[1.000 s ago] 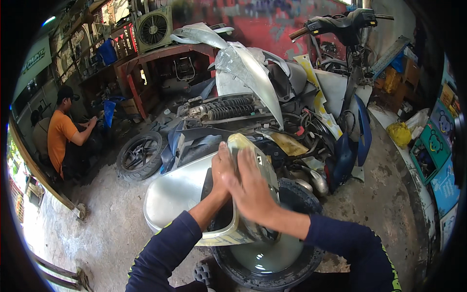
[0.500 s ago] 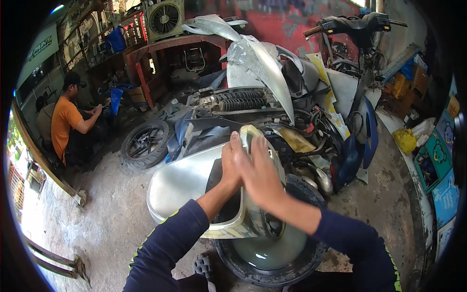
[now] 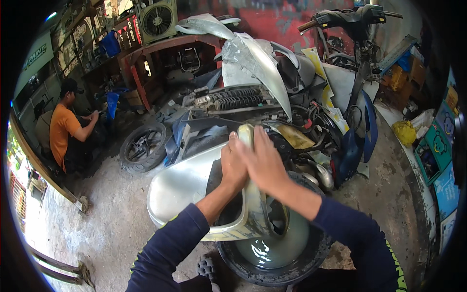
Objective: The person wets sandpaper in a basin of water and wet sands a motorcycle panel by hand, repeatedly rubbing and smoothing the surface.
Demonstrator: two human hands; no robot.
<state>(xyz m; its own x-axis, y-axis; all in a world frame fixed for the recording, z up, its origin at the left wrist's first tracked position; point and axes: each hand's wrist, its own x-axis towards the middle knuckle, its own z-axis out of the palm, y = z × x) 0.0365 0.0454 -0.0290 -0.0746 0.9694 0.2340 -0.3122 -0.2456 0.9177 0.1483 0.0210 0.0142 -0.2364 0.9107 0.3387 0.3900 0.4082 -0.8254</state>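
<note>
A silver motorcycle body panel point(image 3: 182, 187) with a large opening and yellowish, patchy edges lies in front of me, partly over a black tub point(image 3: 228, 263) of cloudy water point(image 3: 277, 253). My left hand point(image 3: 234, 163) is closed round the panel's narrow upright arm, thumb side up; its fingertips are hidden. Against the right side of that same arm my right hand point(image 3: 265, 163) lies with fingers stretched out and close together. Its palm faces the panel, so anything under it is hidden. The two hands nearly touch near the arm's top.
Beyond the panel lie a stripped motorcycle frame with a spring shock absorber point(image 3: 236, 100), loose fairings point(image 3: 262, 63) and a wheel point(image 3: 143, 147). A person in an orange shirt point(image 3: 65, 129) sits at the left. Handlebars point(image 3: 350, 19) rise at the right, near a yellow bag point(image 3: 404, 132).
My right hand has slid slightly along the panel's arm, and its fingers show more sharply. The left hand keeps its grip. The view has shifted a little.
</note>
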